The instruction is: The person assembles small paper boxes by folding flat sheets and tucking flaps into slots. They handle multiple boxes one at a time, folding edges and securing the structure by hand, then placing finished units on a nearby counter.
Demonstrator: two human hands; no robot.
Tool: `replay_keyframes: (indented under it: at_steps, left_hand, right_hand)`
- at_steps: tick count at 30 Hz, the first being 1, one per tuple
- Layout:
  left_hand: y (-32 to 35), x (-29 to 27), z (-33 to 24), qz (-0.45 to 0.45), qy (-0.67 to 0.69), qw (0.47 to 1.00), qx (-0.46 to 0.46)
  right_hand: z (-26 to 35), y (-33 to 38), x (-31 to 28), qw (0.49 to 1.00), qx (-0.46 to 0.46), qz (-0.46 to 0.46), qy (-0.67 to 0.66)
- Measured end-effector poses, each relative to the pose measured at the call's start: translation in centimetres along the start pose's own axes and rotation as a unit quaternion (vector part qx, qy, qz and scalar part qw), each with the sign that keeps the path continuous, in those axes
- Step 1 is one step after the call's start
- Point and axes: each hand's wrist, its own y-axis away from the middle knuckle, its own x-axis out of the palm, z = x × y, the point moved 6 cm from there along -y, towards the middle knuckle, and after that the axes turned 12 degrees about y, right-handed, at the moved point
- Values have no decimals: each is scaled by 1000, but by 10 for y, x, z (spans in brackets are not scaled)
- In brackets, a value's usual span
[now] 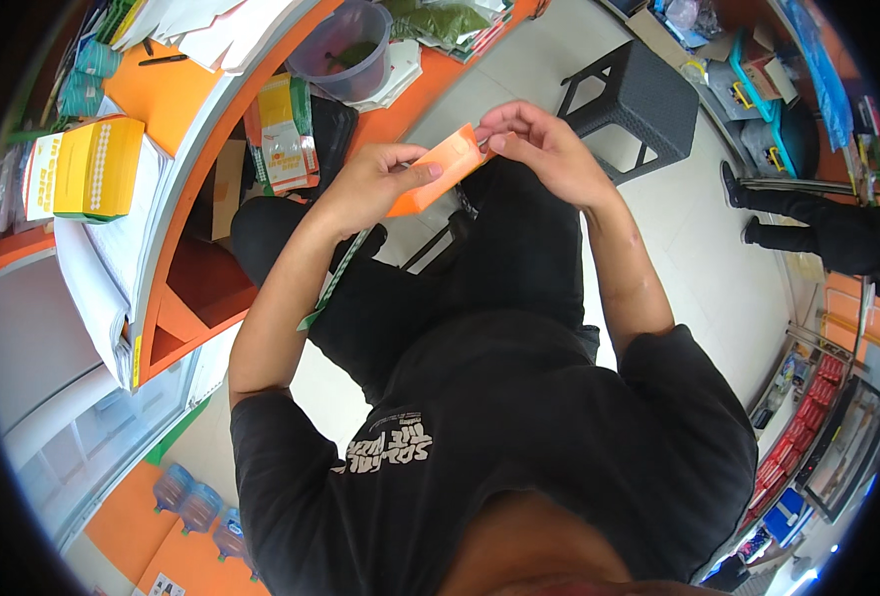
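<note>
Over my lap I hold a small orange box (pixel 447 167), tilted, its far end pointing up to the right. My left hand (pixel 375 184) is closed on its left side, the thumb lying on the top face. At the far right end, the fingertips of my right hand (pixel 539 149) come together in a pinch. Something small and thin shows between them, too hidden to name. A green-and-white checkered strip (pixel 336 281) hangs below my left wrist; where its upper end goes I cannot see.
The orange counter (pixel 171 84) on the left bears papers, a yellow carton (pixel 99 169) and a clear plastic tub (pixel 345 60). A black stool (pixel 643 104) stands ahead to the right. Another person's legs (pixel 783 209) show at far right, near shelves.
</note>
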Motion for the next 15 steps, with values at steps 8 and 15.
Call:
replay_keyframes:
  at_steps: [8, 15]
  left_hand:
    - [-9, 12, -28, -110, -87, 978, 153]
    - [-18, 44, -34, -78, 9, 931, 357]
  right_hand:
    - [-8, 10, -20, 955, -15, -282, 89]
    - [35, -1, 5, 931, -129, -293, 176]
